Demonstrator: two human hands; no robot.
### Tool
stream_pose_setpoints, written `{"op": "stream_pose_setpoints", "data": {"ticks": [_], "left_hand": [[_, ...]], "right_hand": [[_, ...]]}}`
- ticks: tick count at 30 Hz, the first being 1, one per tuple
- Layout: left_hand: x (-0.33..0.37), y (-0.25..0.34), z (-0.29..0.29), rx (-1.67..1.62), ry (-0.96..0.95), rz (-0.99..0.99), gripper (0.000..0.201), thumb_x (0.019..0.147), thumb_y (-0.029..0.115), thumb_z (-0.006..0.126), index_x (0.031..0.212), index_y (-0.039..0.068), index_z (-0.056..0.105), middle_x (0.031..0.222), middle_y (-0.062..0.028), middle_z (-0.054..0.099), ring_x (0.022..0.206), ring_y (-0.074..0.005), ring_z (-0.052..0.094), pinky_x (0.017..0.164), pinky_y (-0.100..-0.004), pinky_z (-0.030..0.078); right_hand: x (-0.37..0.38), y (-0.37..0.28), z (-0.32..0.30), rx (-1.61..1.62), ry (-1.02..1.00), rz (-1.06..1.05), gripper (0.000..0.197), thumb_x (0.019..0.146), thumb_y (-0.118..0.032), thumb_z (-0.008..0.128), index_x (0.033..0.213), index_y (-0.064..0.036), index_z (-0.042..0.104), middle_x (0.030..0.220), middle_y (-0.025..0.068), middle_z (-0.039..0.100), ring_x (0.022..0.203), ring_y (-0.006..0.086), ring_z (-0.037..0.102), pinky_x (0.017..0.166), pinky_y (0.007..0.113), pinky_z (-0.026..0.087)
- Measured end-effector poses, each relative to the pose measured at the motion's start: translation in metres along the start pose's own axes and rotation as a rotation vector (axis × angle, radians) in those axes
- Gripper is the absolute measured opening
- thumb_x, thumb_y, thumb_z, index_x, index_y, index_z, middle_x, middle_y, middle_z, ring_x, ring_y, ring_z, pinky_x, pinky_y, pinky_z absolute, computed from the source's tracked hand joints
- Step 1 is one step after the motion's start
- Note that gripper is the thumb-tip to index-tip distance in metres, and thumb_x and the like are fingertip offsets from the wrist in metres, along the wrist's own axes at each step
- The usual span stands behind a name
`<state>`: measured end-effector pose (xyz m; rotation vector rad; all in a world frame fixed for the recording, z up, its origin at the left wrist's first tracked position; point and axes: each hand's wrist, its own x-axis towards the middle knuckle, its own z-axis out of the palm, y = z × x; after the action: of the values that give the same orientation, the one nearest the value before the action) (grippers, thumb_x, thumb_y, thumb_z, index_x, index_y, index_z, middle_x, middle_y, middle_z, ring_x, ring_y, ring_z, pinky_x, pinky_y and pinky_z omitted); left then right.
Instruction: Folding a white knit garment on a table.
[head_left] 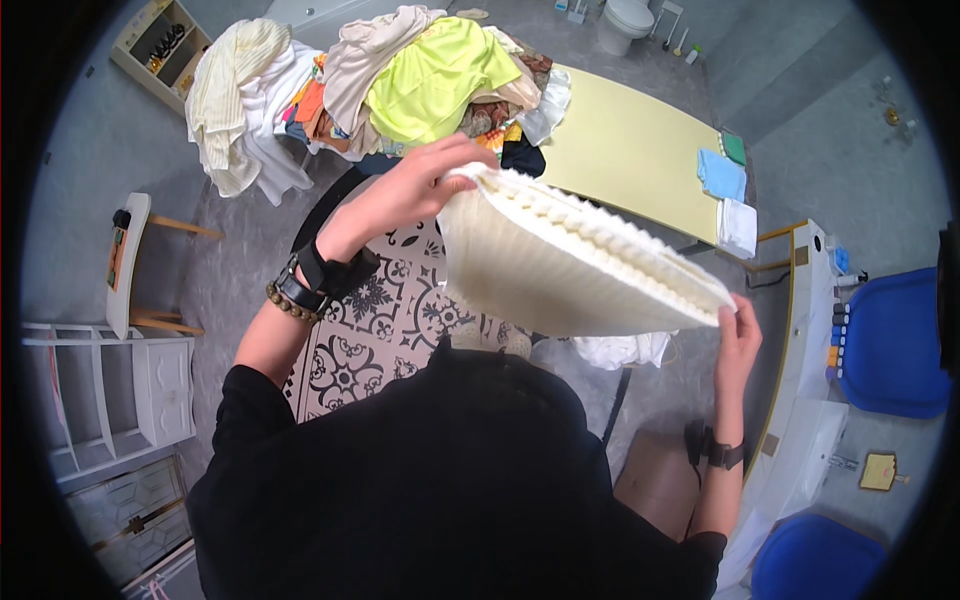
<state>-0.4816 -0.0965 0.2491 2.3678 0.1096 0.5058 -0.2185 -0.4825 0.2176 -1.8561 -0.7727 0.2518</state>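
Observation:
Between my two hands hangs a cream ribbed cloth [560, 280], doubled over in layers, its thick wavy edges uppermost. My left hand [440, 185] is closed on its upper left corner. At the far right corner, lower down, my right hand [738, 335] pinches the same cloth. The cloth slants down from left to right and is held up off the table. Beyond my left hand lies a heap of loose clothes, with a bright yellow-green shirt [440, 80] on top and a cream striped garment [235, 90] hanging over its left side.
A pale yellow table [630, 130] carries the heap. Folded blue cloth [722, 175], green cloth [734, 148] and white cloth [738, 228] line its right end. White fabric [625, 348] lies below the held cloth. A patterned mat [370, 340] covers the floor; a counter with blue basins [895, 340] stands right.

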Motion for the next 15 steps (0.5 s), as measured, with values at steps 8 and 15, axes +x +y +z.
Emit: {"op": "stream_pose_setpoints", "data": {"ticks": [8, 15], "left_hand": [[0.015, 0.013, -0.002, 0.138, 0.108, 0.210, 0.044, 0.084, -0.009, 0.058, 0.125, 0.007, 0.057, 0.110, -0.0092, 0.061, 0.092, -0.0222, 0.059, 0.077, -0.0313, 0.047], [-0.004, -0.018, -0.003, -0.183, -0.103, -0.033, 0.022, 0.091, 0.007, 0.062, 0.110, 0.000, 0.059, 0.089, -0.0060, 0.058, 0.080, -0.0116, 0.051, 0.069, -0.0274, 0.043]], "right_hand": [[0.035, 0.000, -0.015, 0.194, 0.060, 0.016, 0.024, 0.100, -0.020, 0.054, 0.112, 0.0004, 0.060, 0.099, 0.0027, 0.063, 0.091, 0.0063, 0.057, 0.080, 0.021, 0.045], [0.019, -0.002, -0.025, 0.023, 0.029, 0.031, 0.020, 0.096, -0.015, 0.059, 0.107, 0.0012, 0.061, 0.093, 0.0021, 0.067, 0.083, 0.0051, 0.058, 0.075, 0.018, 0.044]]}}
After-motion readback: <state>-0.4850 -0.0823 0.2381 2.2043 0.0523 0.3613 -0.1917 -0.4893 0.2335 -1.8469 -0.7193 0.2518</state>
